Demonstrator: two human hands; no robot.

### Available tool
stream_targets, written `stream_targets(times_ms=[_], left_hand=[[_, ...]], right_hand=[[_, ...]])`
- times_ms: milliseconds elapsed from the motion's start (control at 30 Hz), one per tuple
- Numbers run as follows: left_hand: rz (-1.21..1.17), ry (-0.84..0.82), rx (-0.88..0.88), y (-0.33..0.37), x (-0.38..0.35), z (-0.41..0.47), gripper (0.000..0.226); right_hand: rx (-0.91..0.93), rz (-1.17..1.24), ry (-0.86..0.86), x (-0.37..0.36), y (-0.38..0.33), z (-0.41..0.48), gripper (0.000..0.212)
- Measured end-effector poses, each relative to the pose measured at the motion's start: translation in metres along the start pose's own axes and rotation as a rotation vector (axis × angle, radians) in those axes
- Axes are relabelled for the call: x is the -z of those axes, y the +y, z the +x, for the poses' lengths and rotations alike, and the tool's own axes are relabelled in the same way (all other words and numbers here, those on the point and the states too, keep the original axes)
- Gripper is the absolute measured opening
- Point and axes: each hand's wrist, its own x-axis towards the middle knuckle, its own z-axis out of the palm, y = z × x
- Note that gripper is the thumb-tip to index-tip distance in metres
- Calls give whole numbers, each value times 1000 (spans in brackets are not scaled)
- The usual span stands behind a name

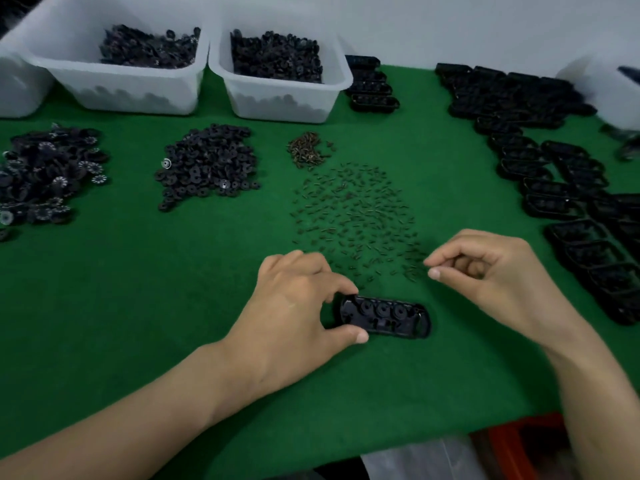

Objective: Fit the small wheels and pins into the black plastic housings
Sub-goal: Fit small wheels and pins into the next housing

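Note:
A black oval plastic housing (384, 316) lies on the green cloth near the front, with three small wheels seated in a row inside it. My left hand (294, 306) grips its left end between thumb and fingers. My right hand (491, 275) hovers to the right of the housing, at the near edge of the scattered small pins (353, 209); thumb and forefinger are pinched together, and whether a pin is between them is too small to tell. A pile of small black wheels (207, 164) lies further back on the left.
Another pile of toothed black wheels (45, 174) lies at the far left. A clump of brownish screws (308, 150) sits behind the pins. Two white bins (138, 95) (284, 102) of black parts stand at the back. Rows of black housings (554, 161) fill the right side; a short stack of housings (370, 84) stands by the bins.

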Motion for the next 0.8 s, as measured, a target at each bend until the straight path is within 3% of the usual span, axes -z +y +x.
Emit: stream_targets(times_ms=[500, 700, 800], left_hand=[[-9, 81, 68, 8, -11, -10, 44], [-13, 67, 69, 9, -11, -10, 46], [-21, 64, 69, 10, -10, -10, 46]], right_hand=[[108, -233, -205, -1, -6, 15, 10], [105, -289, -188, -2, -11, 10, 8], [119, -177, -91, -1, -12, 2, 12]])
